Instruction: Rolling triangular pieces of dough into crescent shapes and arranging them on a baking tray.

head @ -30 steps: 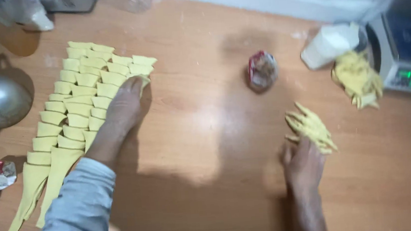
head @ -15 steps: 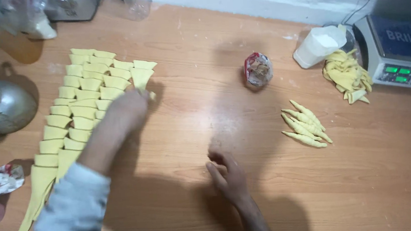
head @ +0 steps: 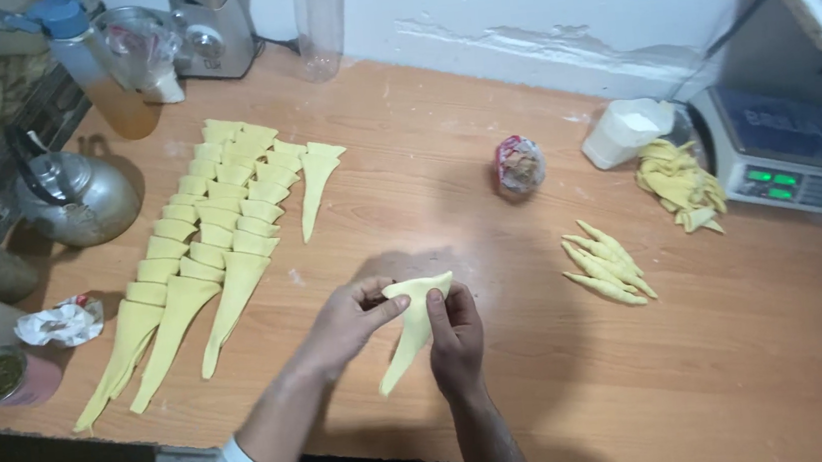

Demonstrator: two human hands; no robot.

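Wooden table [head: 424,159]: left hand [head: 344,320] and right hand [head: 456,335] both pinch dough triangle's [head: 412,329] wide end, tip trailing on table, probably rolling; half second earlier hands were apart, empty

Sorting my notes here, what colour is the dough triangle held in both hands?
Pale yellow; the dough triangle shows plainly in the head view.

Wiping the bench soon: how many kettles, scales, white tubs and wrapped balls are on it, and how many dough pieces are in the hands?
metal kettle: 1
digital scale: 1
white tub: 1
wrapped ball: 1
dough triangle, held between left hand and right hand: 1
Total: 5
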